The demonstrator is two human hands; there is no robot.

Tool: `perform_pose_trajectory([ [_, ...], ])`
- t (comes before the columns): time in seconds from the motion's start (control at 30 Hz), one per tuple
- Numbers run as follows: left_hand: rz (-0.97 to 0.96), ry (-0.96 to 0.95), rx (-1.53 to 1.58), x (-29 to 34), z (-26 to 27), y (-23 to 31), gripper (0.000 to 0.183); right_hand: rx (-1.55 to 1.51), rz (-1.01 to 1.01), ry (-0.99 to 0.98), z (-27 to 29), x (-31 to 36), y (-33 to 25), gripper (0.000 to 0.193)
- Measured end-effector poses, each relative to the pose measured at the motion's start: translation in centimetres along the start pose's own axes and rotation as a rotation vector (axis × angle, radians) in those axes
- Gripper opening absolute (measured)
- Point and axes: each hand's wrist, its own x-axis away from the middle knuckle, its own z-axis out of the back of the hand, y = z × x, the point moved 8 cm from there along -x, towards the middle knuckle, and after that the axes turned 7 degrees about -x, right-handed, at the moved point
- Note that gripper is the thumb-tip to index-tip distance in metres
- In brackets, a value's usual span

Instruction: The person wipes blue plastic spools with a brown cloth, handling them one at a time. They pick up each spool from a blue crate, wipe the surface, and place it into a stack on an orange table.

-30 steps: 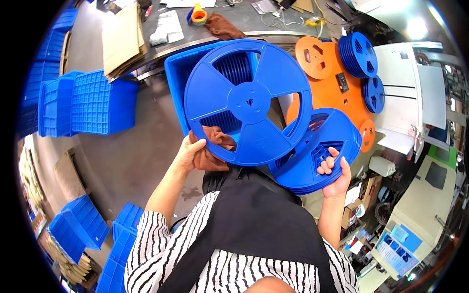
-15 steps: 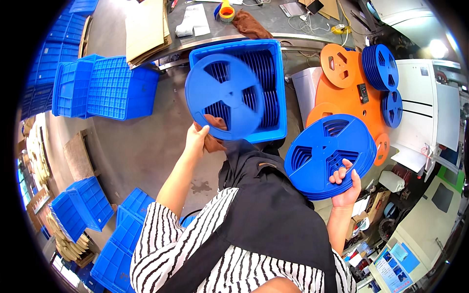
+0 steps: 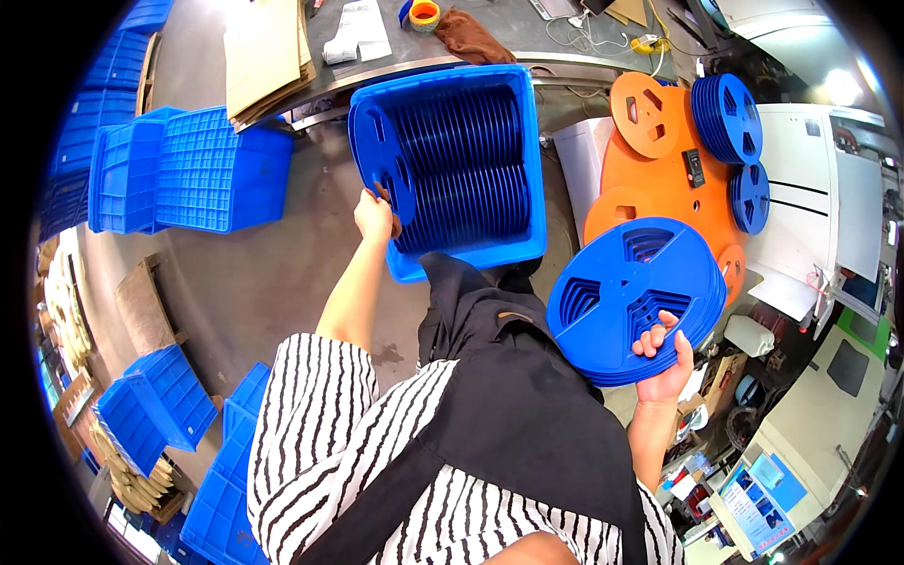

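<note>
My left hand is closed on the lower edge of a single blue reel, with a bit of brown cloth showing by the fingers. That reel stands steeply tilted at the left wall of a blue plastic crate. Inside the crate, blue reels stand on edge in two packed rows. On my right, a stack of several blue reels leans toward my body. My right hand grips it, fingers hooked through an opening of the top reel.
Beyond the crate stands a grey table bearing a brown cloth and a tape roll. To the right is an orange turntable with blue reel stacks. Blue crates stand at the left.
My left hand has taken its reel from above the crate to the crate's left side, turning it from face-up to nearly on edge. The stack in my right hand has hardly moved.
</note>
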Motion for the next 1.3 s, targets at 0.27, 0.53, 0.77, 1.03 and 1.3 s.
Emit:
perform_pose_trajectory([
  [0.27,-0.016,-0.157,0.030,-0.3,-3.1,0.6,0.018,0.014,0.029,0.009,0.1,0.7,-0.1,0.036],
  [0.53,-0.038,-0.299,0.285,-2.2,-8.6,-4.3,0.055,-0.048,0.047,-0.126,-1.8,1.1,0.1,0.032],
  [0.77,0.201,-0.354,0.863,3.9,-4.5,-0.5,0.019,-0.163,0.098,-0.314,-4.2,2.4,-2.0,0.033],
  [1.03,-0.419,0.211,0.392,6.6,2.6,5.6,0.009,-0.414,0.022,-0.541,-4.9,3.3,-1.9,0.029],
  [1.3,-0.409,-0.222,0.868,13.0,5.3,17.7,0.018,-0.387,0.034,-0.627,-4.9,4.3,-0.9,0.034],
])
